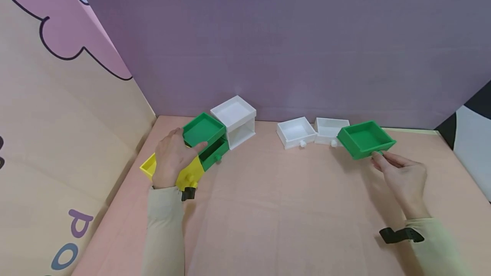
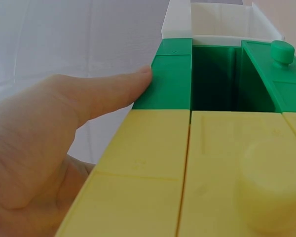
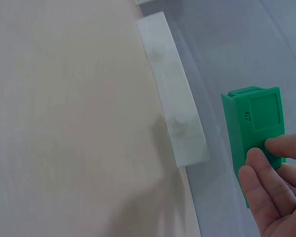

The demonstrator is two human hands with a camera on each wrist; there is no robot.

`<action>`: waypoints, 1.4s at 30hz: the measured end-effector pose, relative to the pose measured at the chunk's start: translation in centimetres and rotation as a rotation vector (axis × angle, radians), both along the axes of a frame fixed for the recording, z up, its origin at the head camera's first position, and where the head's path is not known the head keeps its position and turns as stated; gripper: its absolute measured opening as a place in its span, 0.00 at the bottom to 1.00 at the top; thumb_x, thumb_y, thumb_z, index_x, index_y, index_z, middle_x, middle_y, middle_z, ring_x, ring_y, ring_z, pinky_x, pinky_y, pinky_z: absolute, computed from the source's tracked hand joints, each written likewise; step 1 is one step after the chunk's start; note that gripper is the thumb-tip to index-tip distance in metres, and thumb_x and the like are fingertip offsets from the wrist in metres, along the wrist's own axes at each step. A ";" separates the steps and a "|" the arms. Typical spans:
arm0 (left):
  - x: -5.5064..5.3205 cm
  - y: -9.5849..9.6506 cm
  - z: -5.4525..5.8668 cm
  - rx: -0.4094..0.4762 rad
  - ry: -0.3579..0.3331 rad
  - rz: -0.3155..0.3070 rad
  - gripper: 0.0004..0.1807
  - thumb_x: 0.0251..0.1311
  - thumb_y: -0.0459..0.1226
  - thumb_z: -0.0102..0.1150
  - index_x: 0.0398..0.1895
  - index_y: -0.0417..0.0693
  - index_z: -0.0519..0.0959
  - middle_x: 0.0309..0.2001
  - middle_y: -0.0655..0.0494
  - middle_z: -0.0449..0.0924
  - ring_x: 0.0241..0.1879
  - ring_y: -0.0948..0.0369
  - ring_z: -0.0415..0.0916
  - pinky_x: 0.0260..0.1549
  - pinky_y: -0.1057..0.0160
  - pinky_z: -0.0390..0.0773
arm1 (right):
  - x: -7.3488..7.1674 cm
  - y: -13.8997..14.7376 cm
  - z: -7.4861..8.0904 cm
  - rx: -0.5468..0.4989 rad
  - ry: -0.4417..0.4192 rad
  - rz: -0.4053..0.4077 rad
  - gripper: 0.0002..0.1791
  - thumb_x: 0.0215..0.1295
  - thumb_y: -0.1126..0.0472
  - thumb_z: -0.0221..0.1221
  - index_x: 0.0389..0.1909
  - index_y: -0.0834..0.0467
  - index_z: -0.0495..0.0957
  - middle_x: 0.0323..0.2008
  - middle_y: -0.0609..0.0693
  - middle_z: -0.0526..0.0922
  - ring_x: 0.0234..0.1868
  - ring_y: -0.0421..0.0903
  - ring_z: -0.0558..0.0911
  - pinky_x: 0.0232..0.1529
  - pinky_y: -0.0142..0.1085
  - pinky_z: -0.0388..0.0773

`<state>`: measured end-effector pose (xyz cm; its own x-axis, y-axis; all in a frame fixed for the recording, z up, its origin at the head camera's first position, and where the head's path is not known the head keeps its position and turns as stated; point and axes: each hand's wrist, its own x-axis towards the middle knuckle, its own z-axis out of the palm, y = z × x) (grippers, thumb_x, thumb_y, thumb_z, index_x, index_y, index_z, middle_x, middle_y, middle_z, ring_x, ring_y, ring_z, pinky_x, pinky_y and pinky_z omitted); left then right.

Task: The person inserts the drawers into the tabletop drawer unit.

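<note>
In the head view, my right hand (image 1: 404, 180) pinches the knob of a small green drawer (image 1: 366, 137) and holds it above the table at the right. The right wrist view shows fingertips on the drawer front (image 3: 266, 111). My left hand (image 1: 172, 156) grips the green cabinet (image 1: 205, 129), its thumb on the front top edge and its other fingers at the left side. That cabinet has an open upper slot and a lower drawer with a knob (image 1: 218, 158). A yellow cabinet (image 1: 192, 171) stands against it, partly hidden by my left hand.
A white cabinet (image 1: 234, 111) with an open front stands behind the green one, touching it. Two white drawers (image 1: 295, 133) with round knobs lie side by side near the back wall (image 1: 291, 45). A patterned panel (image 1: 76, 118) borders the table's left side.
</note>
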<state>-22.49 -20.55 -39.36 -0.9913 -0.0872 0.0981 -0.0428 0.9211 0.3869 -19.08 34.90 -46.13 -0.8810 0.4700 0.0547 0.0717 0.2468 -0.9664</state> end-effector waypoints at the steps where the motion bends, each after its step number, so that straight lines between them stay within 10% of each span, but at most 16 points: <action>1: 0.0 0.0 0.0 -0.001 -0.001 0.000 0.49 0.64 0.63 0.64 0.72 0.30 0.72 0.65 0.32 0.79 0.57 0.37 0.80 0.57 0.39 0.80 | 0.0 -0.2 -0.1 0.010 0.003 0.008 0.27 0.68 0.61 0.71 0.62 0.72 0.80 0.24 0.31 0.89 0.26 0.30 0.89 0.35 0.18 0.81; 42: -0.1 0.1 -0.1 -0.007 0.012 0.004 0.48 0.63 0.63 0.65 0.69 0.30 0.74 0.59 0.33 0.83 0.52 0.38 0.81 0.52 0.41 0.82 | 1.3 -10.1 -1.6 0.198 0.059 0.273 0.19 0.70 0.57 0.71 0.54 0.66 0.88 0.31 0.31 0.91 0.33 0.26 0.89 0.37 0.20 0.82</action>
<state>-22.62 -20.47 -39.51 -0.9898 -0.0906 0.1103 -0.0421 0.9237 0.3809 -17.76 24.78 -47.70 -0.9655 0.1924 0.1757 -0.0773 0.4328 -0.8982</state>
